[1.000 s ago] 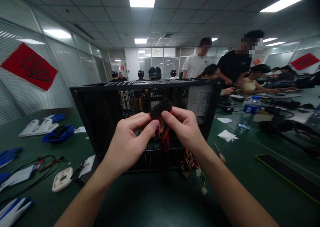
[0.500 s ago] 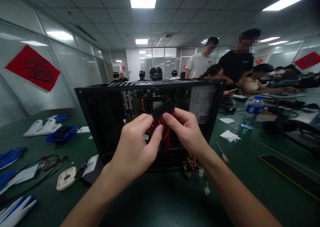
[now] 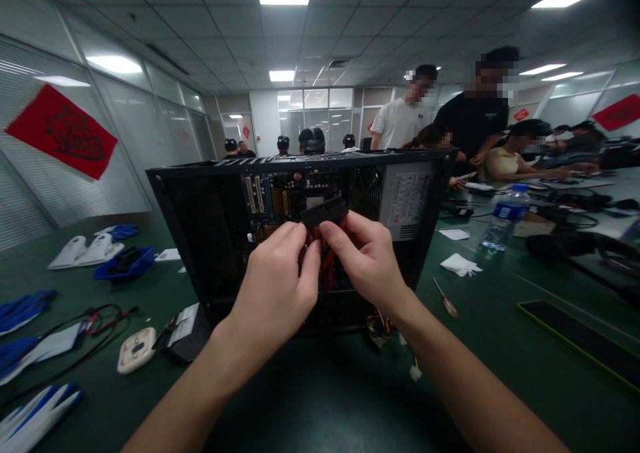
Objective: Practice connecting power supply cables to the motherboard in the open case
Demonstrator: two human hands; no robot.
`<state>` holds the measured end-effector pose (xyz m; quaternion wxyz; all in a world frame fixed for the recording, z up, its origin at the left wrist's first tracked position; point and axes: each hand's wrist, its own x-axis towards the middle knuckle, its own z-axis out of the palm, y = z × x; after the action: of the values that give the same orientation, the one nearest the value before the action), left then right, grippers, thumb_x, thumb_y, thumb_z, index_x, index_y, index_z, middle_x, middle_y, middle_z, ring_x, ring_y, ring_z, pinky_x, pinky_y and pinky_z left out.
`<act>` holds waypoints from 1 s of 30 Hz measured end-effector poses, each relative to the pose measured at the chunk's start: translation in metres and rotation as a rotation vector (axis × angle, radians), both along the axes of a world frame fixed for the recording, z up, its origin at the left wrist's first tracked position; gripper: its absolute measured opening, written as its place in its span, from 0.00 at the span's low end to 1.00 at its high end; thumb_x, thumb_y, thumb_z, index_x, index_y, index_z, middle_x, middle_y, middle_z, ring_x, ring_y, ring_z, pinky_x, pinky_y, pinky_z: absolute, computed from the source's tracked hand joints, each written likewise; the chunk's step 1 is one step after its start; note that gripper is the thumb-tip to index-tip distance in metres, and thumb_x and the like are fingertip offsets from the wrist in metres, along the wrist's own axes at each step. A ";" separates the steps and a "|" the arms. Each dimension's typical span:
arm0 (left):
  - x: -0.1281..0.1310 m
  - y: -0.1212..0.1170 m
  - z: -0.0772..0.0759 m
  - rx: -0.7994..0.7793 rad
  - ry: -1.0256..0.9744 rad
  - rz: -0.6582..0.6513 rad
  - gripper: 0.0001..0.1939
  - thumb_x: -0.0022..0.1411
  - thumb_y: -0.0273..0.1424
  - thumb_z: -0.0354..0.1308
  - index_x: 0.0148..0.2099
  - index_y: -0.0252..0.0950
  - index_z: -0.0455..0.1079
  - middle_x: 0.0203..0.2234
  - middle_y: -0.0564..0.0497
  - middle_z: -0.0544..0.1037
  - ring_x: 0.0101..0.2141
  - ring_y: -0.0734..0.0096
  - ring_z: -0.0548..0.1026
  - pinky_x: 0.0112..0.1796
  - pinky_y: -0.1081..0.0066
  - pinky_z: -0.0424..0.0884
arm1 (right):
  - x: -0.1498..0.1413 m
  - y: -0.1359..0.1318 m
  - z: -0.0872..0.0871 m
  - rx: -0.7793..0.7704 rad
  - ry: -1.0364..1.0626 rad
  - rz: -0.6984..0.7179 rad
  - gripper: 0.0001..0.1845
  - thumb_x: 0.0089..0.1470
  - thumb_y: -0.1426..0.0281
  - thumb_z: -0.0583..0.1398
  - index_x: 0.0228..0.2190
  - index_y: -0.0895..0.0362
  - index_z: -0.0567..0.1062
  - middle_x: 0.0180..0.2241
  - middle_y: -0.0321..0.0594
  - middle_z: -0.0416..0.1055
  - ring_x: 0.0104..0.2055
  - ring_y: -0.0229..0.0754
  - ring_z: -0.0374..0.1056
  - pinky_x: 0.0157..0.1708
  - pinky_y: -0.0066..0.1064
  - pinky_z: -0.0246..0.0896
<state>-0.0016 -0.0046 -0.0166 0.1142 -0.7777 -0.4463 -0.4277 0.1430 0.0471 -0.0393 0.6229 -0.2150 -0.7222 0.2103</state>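
Both hands pinch a wide black power connector (image 3: 325,211) with red and orange wires running down from it. My left hand (image 3: 273,276) is closed at its left end, and my right hand (image 3: 370,256) grips its right end and the wires just below. Behind them stands an open black computer case (image 3: 195,240), its motherboard (image 3: 280,196) showing inside. The power supply (image 3: 407,200) with a pale label sits at the case's upper right, beside a fan (image 3: 367,190). More coloured cables (image 3: 379,324) with white plugs hang out at the case's lower right.
Left on the green table lie a blue tray (image 3: 123,264), blue-white gloves (image 3: 40,410), a beige square object (image 3: 137,350) and a black box (image 3: 185,336). Right are a screwdriver (image 3: 445,298), tissue (image 3: 460,265), water bottle (image 3: 505,218) and black slab (image 3: 580,340). Several people work beyond.
The black connector has turned slightly and shows more of its broad face. Both hands keep their hold, with the left fingers a little closer to the wires. The view has tilted slightly.
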 end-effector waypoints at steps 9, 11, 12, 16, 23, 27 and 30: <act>0.003 -0.003 0.000 0.054 0.014 0.025 0.09 0.66 0.26 0.52 0.31 0.36 0.64 0.30 0.49 0.73 0.30 0.69 0.70 0.31 0.70 0.64 | 0.001 -0.001 0.002 -0.021 0.009 0.030 0.17 0.62 0.56 0.59 0.29 0.56 0.73 0.26 0.36 0.68 0.28 0.38 0.61 0.28 0.29 0.57; 0.003 -0.002 -0.001 0.061 0.028 0.037 0.09 0.66 0.26 0.52 0.31 0.36 0.63 0.30 0.49 0.73 0.30 0.69 0.70 0.31 0.70 0.64 | 0.001 0.000 0.001 -0.023 0.017 0.040 0.17 0.63 0.57 0.59 0.28 0.56 0.72 0.26 0.35 0.67 0.28 0.37 0.60 0.27 0.29 0.56; 0.003 -0.002 -0.001 0.065 0.033 0.045 0.09 0.67 0.26 0.52 0.31 0.36 0.63 0.29 0.50 0.72 0.30 0.69 0.70 0.31 0.70 0.64 | 0.000 0.001 0.001 -0.025 0.023 0.044 0.17 0.63 0.57 0.58 0.28 0.56 0.72 0.25 0.35 0.66 0.27 0.37 0.60 0.27 0.28 0.56; 0.003 0.000 -0.001 0.071 0.047 0.065 0.09 0.66 0.27 0.52 0.31 0.36 0.62 0.28 0.50 0.72 0.29 0.70 0.70 0.31 0.69 0.63 | -0.002 0.004 -0.001 -0.049 0.039 0.063 0.18 0.63 0.57 0.58 0.27 0.56 0.70 0.24 0.34 0.64 0.27 0.36 0.59 0.26 0.28 0.55; 0.004 -0.001 -0.001 0.087 0.066 0.080 0.10 0.67 0.27 0.51 0.31 0.37 0.61 0.28 0.50 0.71 0.29 0.70 0.69 0.31 0.69 0.63 | -0.003 0.005 0.000 -0.067 0.056 0.123 0.18 0.63 0.57 0.58 0.27 0.55 0.69 0.25 0.34 0.64 0.28 0.36 0.59 0.27 0.28 0.56; 0.003 0.001 -0.002 0.091 0.084 0.089 0.10 0.67 0.28 0.51 0.31 0.37 0.61 0.29 0.50 0.71 0.29 0.69 0.69 0.31 0.69 0.63 | -0.003 0.007 -0.001 -0.076 0.061 0.139 0.18 0.63 0.56 0.58 0.27 0.56 0.69 0.25 0.33 0.64 0.29 0.36 0.60 0.27 0.28 0.56; 0.003 0.001 -0.002 0.097 0.084 0.093 0.10 0.67 0.27 0.51 0.30 0.38 0.60 0.29 0.50 0.71 0.30 0.69 0.69 0.31 0.69 0.63 | -0.004 0.008 -0.002 -0.085 0.065 0.132 0.20 0.62 0.56 0.58 0.25 0.56 0.67 0.24 0.32 0.62 0.27 0.36 0.58 0.26 0.27 0.55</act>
<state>0.0016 -0.0037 -0.0185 0.1899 -0.7671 -0.4556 -0.4099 0.1392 0.0552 -0.0409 0.6210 -0.1861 -0.7046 0.2884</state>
